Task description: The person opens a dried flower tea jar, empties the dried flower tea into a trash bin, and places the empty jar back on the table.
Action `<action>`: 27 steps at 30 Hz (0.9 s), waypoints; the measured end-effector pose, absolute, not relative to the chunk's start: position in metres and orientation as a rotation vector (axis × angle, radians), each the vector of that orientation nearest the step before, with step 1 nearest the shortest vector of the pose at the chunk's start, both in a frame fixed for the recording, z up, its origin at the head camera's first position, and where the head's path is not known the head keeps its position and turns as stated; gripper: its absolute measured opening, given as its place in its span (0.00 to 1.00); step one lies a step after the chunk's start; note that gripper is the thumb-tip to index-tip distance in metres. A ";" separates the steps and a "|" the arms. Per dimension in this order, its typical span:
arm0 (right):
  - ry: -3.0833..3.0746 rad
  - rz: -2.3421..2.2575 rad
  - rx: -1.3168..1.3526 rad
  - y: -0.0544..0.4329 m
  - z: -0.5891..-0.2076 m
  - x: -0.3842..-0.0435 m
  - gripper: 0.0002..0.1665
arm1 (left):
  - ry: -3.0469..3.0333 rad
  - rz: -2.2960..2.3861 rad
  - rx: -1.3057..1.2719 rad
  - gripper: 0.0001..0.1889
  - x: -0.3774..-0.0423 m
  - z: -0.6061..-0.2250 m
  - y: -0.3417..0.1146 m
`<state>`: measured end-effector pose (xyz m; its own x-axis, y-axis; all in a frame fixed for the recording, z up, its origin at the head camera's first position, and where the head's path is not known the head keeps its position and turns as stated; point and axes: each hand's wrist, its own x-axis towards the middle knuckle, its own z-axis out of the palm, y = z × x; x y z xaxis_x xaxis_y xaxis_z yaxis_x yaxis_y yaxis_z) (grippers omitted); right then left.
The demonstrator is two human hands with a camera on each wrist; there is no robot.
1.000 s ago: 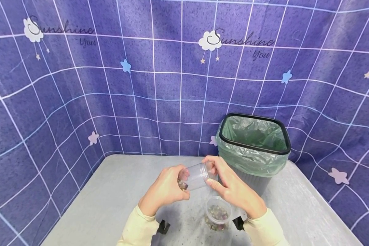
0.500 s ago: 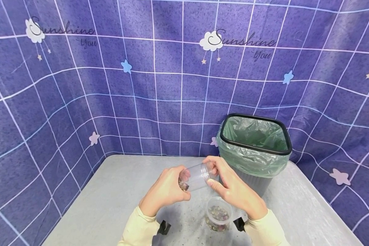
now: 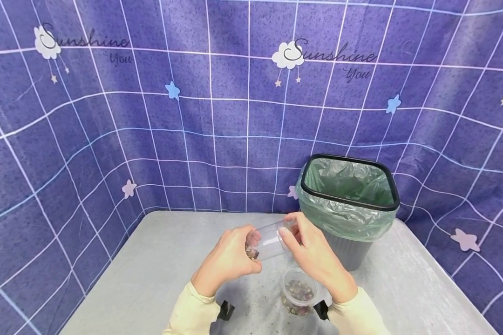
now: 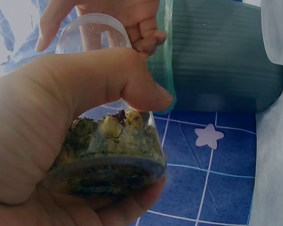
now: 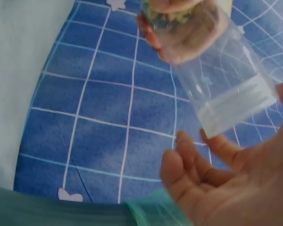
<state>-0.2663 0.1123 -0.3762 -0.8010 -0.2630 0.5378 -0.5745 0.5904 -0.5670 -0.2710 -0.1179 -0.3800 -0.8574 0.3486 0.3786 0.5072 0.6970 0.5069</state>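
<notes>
Here's the left hand, fingers and thumb wrapped firmly round the lower end of a clear, cylindrical plastic jar, up above the middle of the pale grey worktop. The jar tilts, base down to the left, and dried greenish-yellow buds sit heaped at that end, one dark red bit among them. At the upper end, it's the right hand, thumb and curled fingers round the jar's whitish banded end; whether a cap is on there, the pictures can't settle.

Below the right hand, toward the worktop's near edge, a round clear plastic tub stands upright with dried brownish pieces in it, dark specks scattered beside it. Over at the far right corner, there's the ribbed grey bin, lined with a translucent green bag under a black rim. Purple-blue gridded fabric hangs along the worktop's back edge.
</notes>
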 end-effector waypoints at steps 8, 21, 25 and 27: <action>-2.503 1.092 0.372 0.102 -0.379 -0.263 0.20 | -2.643 -0.878 -0.672 0.24 -0.271 -0.383 -0.115; -2.492 1.142 0.279 0.098 -0.382 -0.261 0.26 | -2.637 -0.804 -0.680 0.22 -0.269 -0.382 -0.112; -2.493 1.145 0.292 0.098 -0.382 -0.261 0.25 | -2.640 -0.819 -0.677 0.22 -0.269 -0.383 -0.113; -2.492 1.145 0.295 0.098 -0.382 -0.262 0.24 | -2.638 -0.825 -0.678 0.22 -0.269 -0.383 -0.113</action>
